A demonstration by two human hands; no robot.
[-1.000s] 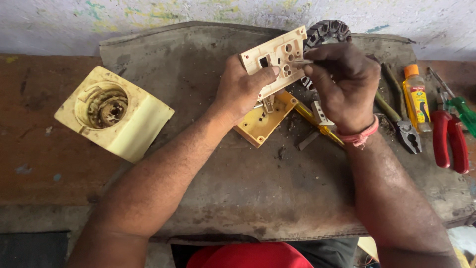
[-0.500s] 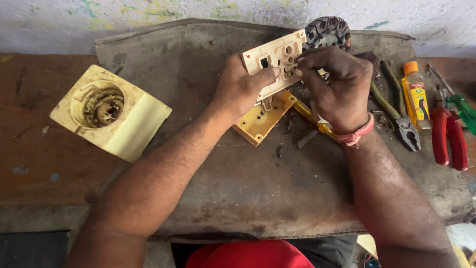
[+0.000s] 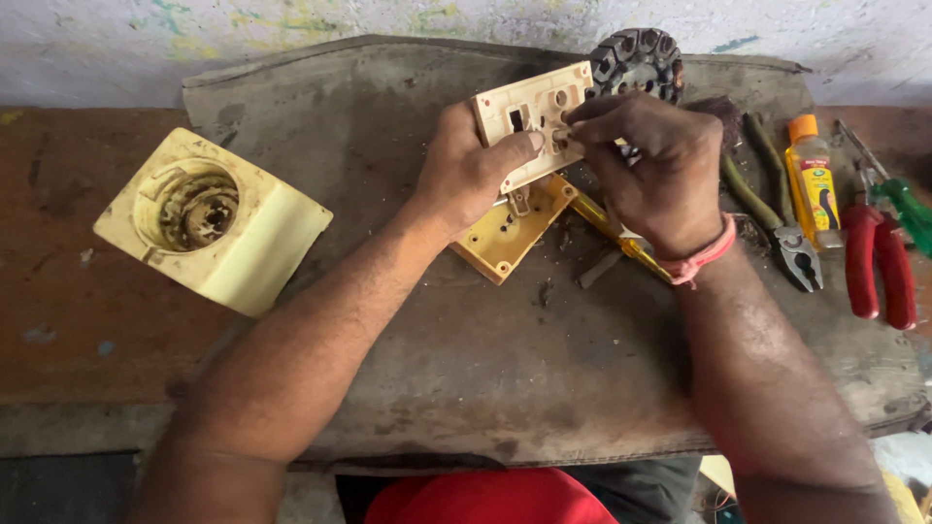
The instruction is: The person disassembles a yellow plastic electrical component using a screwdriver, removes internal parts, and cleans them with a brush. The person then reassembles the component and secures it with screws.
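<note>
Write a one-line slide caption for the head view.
Left hand holds a cream switch plate while right hand pinches at its face.

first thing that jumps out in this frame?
Both hands meet at top centre: the left hand grips a cream plastic plate with holes, tilted up, while the right hand pinches at its face with its fingertips. Below them a yellow plastic cover lies on the worn grey mat. At far left sits a cream square housing; red-handled pliers lie at far right.
</note>
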